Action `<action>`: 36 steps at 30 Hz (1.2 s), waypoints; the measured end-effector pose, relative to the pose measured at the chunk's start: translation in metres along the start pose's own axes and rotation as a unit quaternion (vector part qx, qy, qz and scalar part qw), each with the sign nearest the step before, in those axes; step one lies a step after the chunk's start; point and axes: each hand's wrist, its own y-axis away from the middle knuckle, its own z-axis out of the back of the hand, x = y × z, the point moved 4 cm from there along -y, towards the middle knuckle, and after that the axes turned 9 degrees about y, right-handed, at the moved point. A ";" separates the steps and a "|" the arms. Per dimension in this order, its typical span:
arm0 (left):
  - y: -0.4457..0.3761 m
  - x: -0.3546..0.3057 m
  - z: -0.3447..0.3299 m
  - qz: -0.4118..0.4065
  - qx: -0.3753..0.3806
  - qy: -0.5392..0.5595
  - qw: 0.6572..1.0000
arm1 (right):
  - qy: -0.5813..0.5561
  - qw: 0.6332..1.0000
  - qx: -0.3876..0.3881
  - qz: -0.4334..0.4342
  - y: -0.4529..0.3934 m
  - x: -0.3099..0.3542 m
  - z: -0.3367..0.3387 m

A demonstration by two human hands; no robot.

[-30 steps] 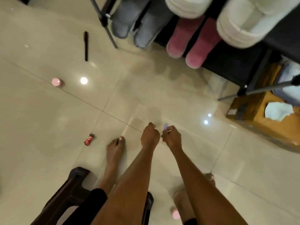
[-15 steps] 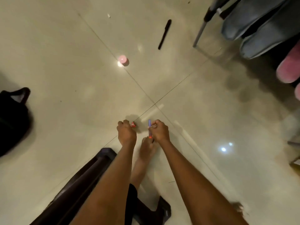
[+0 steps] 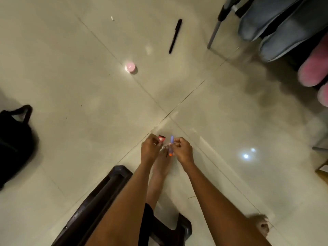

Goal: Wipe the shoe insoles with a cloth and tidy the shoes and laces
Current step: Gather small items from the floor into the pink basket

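No shoe work yet: right hand [image 3: 182,150] grips a purple pen [image 3: 171,145], left hand [image 3: 150,148] pinches a red scrap [image 3: 161,138]; slippers [image 3: 276,31] wait far right.

Grey slippers [image 3: 276,27], pink slippers [image 3: 314,71] cut off at edge; bag [image 3: 14,142] too.
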 end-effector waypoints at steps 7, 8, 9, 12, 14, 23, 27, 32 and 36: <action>0.072 -0.112 -0.066 -0.032 0.133 0.017 0.990 | -0.113 0.986 -0.109 -0.050 0.056 -0.017 0.122; 0.086 -0.127 -0.080 -0.043 0.150 0.000 0.988 | -0.138 0.980 -0.129 -0.058 0.066 -0.025 0.144; 0.100 -0.140 -0.093 -0.055 0.166 -0.018 0.984 | -0.162 0.973 -0.148 -0.065 0.077 -0.032 0.164; 0.156 -0.175 -0.138 -0.090 0.224 -0.055 0.969 | -0.223 0.949 -0.202 -0.088 0.116 -0.064 0.224; 0.201 -0.198 -0.165 -0.114 0.255 -0.065 0.958 | -0.267 0.928 -0.237 -0.110 0.143 -0.090 0.261; 0.388 -0.272 -0.315 -0.154 0.345 -0.065 0.924 | -0.384 0.837 -0.365 -0.134 0.262 -0.196 0.428; 0.433 -0.288 -0.394 -0.199 0.354 -0.085 0.910 | -0.339 0.831 -0.420 -0.132 0.278 -0.261 0.495; 0.459 -0.313 -0.497 -0.210 0.349 -0.122 0.905 | -0.279 0.830 -0.465 -0.127 0.258 -0.332 0.583; 0.451 -0.333 -0.571 -0.211 0.325 -0.141 0.911 | -0.203 0.851 -0.470 -0.118 0.217 -0.372 0.639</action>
